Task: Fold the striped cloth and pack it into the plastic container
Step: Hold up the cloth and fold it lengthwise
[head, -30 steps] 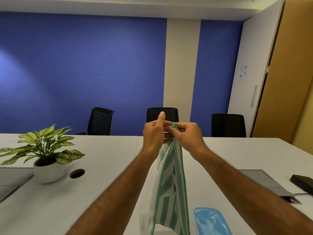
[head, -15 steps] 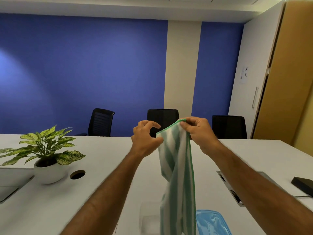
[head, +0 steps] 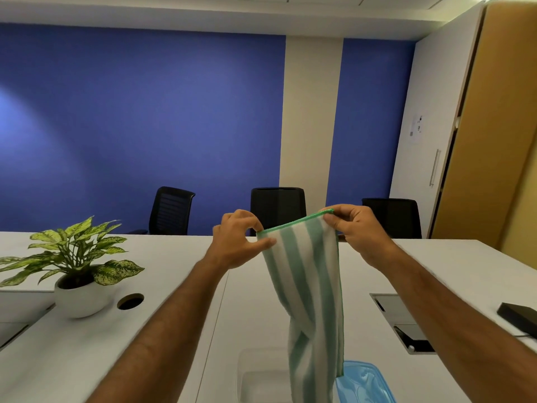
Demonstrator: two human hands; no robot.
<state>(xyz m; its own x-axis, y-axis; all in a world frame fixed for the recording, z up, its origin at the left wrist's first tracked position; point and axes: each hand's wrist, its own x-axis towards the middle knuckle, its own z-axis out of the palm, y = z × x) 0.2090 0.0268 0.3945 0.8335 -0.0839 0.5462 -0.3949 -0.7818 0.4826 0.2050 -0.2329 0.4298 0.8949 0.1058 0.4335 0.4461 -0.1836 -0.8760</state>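
Observation:
The green-and-white striped cloth [head: 308,280] hangs in the air above the table, its top hem stretched between both hands. My left hand [head: 235,242] pinches the left top corner and my right hand [head: 357,231] pinches the right top corner. The lower part of the cloth twists and drops past the bottom edge of the view. Below it sits the clear plastic container [head: 261,376], partly hidden by the cloth. Its blue lid [head: 366,382] lies just to the right.
A potted plant [head: 75,271] in a white pot stands at the left beside a round cable hole [head: 130,301]. A cable box flap [head: 401,321] and a black device [head: 517,315] are at the right. Three black chairs [head: 277,209] line the white table's [head: 162,330] far side.
My hands moved apart along the top hem, spreading the cloth from a bunched strip into a wider hanging panel. The camera tilted up slightly.

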